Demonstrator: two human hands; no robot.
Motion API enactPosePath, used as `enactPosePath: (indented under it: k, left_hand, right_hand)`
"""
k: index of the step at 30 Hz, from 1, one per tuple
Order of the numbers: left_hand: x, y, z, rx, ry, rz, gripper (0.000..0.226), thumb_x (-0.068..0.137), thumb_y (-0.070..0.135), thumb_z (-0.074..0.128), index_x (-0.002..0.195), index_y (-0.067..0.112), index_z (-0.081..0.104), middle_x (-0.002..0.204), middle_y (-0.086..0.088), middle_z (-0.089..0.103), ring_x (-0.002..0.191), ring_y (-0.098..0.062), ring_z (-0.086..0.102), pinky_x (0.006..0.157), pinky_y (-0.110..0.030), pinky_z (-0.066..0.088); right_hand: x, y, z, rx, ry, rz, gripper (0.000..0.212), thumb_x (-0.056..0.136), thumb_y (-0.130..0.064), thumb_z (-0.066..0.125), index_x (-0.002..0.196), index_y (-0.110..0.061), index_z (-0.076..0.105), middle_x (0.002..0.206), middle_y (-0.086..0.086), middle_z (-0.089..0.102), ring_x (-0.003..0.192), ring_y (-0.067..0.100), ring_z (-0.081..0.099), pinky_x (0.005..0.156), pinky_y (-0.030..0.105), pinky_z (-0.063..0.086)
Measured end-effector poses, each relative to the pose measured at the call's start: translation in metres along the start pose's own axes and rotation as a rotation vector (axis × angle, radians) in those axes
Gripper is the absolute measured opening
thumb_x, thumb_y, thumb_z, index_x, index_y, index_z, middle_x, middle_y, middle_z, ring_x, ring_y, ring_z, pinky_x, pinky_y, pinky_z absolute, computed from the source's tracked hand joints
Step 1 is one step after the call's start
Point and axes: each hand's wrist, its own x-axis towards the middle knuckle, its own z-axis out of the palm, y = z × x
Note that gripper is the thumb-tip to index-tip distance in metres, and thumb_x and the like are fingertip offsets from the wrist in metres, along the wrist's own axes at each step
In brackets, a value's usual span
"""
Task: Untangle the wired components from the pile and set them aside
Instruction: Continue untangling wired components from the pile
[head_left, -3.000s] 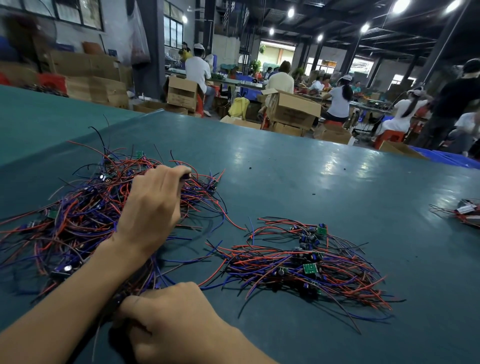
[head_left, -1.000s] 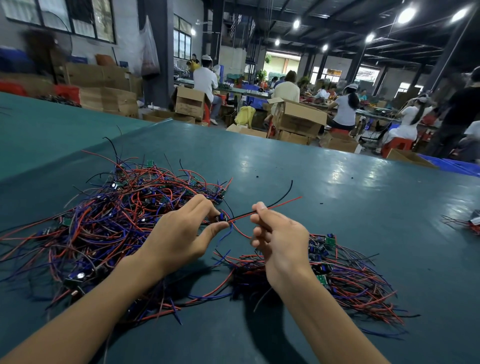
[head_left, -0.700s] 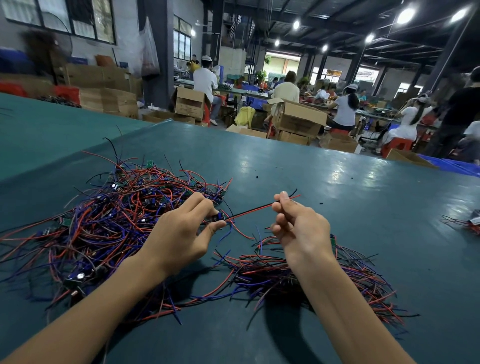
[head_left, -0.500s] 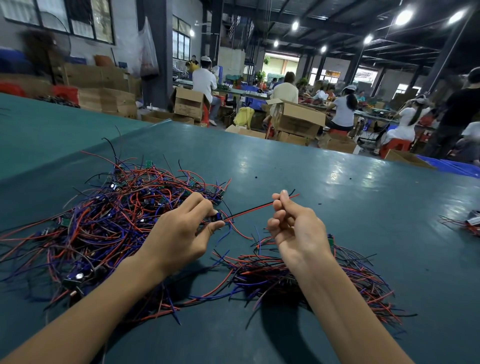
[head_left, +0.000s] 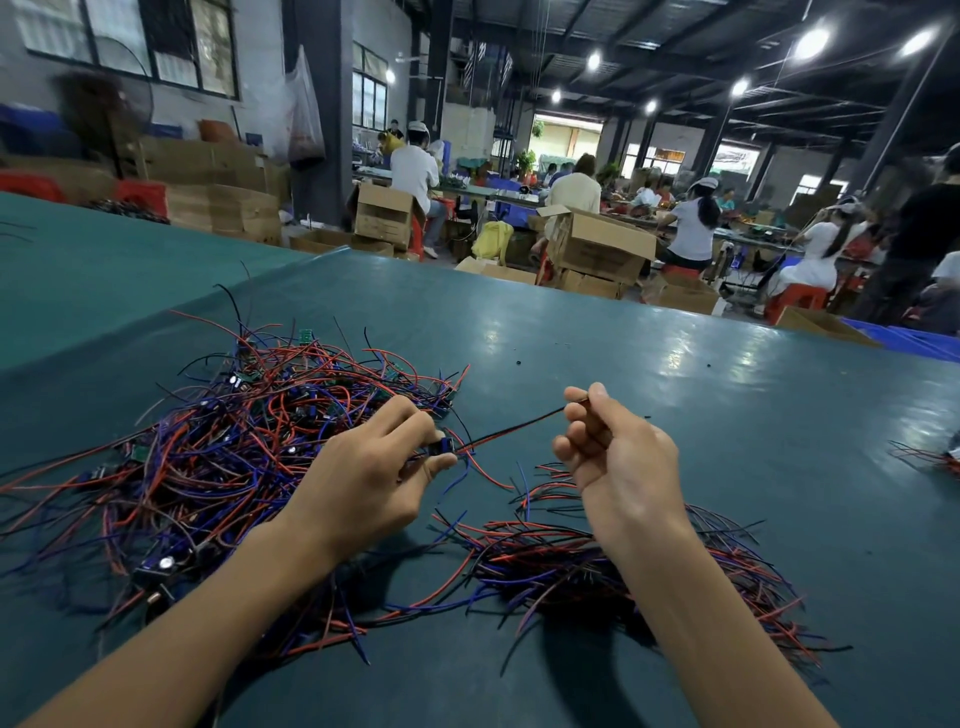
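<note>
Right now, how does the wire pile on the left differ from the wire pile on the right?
The left pile is bigger and spreads wider; the right pile is smaller and flatter. Small green boards show in the left pile, none clearly in the right pile. The left hand is over the left pile's edge, the right hand above the right pile. Both are red, blue and black wires on the green table.

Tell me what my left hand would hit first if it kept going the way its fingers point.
Probably the right hand. The left hand points rightward along the taut wire pair stretched between them, with only that wire and bare table in the gap, though depth is hard to judge.
</note>
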Motion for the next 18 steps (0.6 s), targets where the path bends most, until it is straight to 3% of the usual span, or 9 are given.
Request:
enactPosePath:
  k: [9, 18]
  left_hand:
    - [0.0, -0.002, -0.002, 0.027, 0.002, -0.003, 0.025, 0.094, 0.03, 0.068, 0.094, 0.005, 0.064, 0.093, 0.001, 0.055, 0.064, -0.023, 0.056, 0.051, -0.042, 0.05]
    - [0.0, -0.006, -0.004, -0.025, -0.021, 0.005, 0.03, 0.096, 0.029, 0.066, 0.113, 0.004, 0.069, 0.102, -0.002, 0.057, 0.068, -0.023, 0.062, 0.056, -0.042, 0.054]
  right_hand:
    - [0.0, -0.001, -0.001, -0.026, 0.064, -0.029, 0.015, 0.097, -0.009, 0.063, 0.091, 0.0, 0.073, 0.064, 0.001, 0.067, 0.051, 0.007, 0.058, 0.048, 0.021, 0.05]
    - [0.008, 0.009, -0.011, -0.206, 0.137, -0.158, 0.01, 0.094, -0.013, 0.071, 0.093, -0.006, 0.077, 0.073, 0.001, 0.069, 0.062, 0.01, 0.063, 0.049, 0.021, 0.05]
